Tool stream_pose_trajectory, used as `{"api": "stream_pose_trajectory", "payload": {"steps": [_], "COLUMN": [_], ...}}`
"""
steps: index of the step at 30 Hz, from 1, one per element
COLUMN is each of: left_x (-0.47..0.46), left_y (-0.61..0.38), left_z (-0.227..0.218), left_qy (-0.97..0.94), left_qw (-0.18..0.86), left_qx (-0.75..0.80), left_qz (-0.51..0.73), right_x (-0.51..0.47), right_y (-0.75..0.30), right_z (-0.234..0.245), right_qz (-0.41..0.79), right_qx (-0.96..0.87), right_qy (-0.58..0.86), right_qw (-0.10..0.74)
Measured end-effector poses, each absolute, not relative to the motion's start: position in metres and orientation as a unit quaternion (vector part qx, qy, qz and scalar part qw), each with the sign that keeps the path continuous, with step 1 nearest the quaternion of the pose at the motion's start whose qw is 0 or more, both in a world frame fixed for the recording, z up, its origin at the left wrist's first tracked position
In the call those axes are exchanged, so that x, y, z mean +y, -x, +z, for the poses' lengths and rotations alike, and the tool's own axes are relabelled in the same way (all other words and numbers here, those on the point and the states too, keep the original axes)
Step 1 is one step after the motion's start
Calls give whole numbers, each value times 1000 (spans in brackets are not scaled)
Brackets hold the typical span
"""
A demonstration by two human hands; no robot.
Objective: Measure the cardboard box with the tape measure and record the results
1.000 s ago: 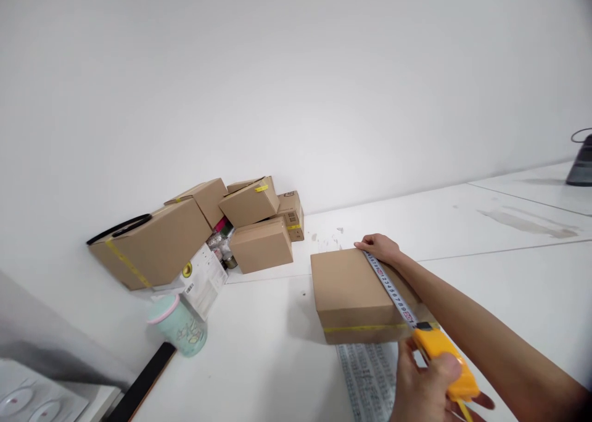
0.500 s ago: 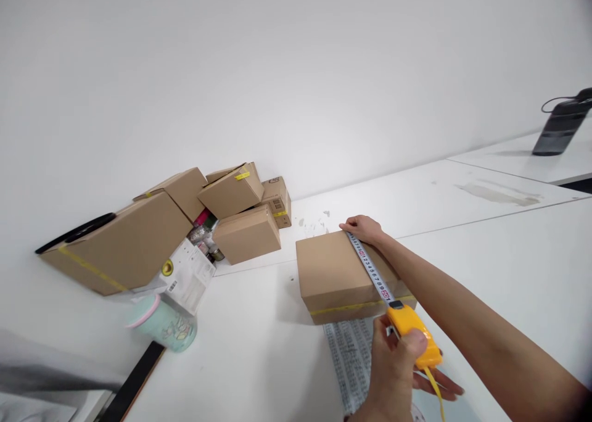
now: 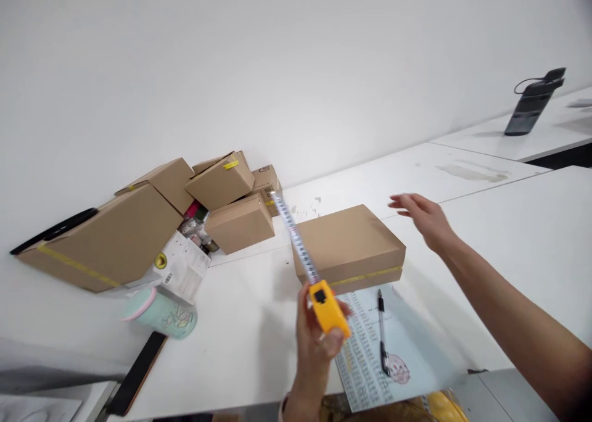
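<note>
Blade: While the silvery steel blade with printed markings (image 3: 298, 243) slants up and left from its case, its tip overlaps the pile of brown cardboard boxes (image 3: 217, 178) left of centre; whether it touches them, I cannot tell. Figures blurred.
Tape measure: yellow-cased, with a black patch (image 3: 330, 311), lower centre of the frame, raised in front of the near edge of the worktop.
Left hand: the bare left hand (image 3: 314, 342) grips the case, thumb along its near end.
Right hand: the bare right hand (image 3: 428, 221), right of centre, is empty, fingers loosely extended; apart from the box.
Box: flat brown cardboard box with a yellow strip along its near side (image 3: 346, 237), centre, resting on the white worktop (image 3: 231, 335).
Sheet and pen: pale blue printed sheet (image 3: 416, 332) in front of the box, lower right of centre; black-and-clear pen (image 3: 382, 332) lying on it.
Step in hand: judged to be handling the drawn-out tape off the box; no edge appears lined up with it.
Next move calls for: in my judgement, a steady left grip and control of the blade if it is wound in; the right hand is free for box or pen.
</note>
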State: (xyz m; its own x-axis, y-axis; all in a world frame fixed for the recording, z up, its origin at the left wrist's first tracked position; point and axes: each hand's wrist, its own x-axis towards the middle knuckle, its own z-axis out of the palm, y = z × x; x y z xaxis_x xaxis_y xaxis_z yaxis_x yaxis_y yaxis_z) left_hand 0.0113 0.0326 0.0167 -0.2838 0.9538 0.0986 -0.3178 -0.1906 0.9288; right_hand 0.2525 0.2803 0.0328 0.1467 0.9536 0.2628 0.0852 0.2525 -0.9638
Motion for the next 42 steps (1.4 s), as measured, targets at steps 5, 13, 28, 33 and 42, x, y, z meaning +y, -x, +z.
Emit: {"api": "stream_pose_trajectory", "payload": {"steps": [5, 13, 28, 33, 42], "left_x": [34, 70, 40, 16, 27], "left_y": [50, 60, 6, -40, -48], "left_z": [-23, -8, 48, 19, -3], "left_qy": [-318, -357, -448, -448, -443], "left_qw": [337, 386, 355, 525, 554], "left_qx": [504, 468, 440, 433, 459], "left_qz": [728, 710, 692, 579, 536], "right_x": [221, 202, 220, 226, 248], "right_y": [-286, -249, -234, -235, -234], "right_z": [-39, -2, 12, 8, 23], "right_qz": [424, 406, 302, 186, 34], "right_qx": [-501, -607, -621, -690, -775], "right_qy": [553, 494, 541, 538, 484], "right_qw": [514, 472, 481, 447, 406]}}
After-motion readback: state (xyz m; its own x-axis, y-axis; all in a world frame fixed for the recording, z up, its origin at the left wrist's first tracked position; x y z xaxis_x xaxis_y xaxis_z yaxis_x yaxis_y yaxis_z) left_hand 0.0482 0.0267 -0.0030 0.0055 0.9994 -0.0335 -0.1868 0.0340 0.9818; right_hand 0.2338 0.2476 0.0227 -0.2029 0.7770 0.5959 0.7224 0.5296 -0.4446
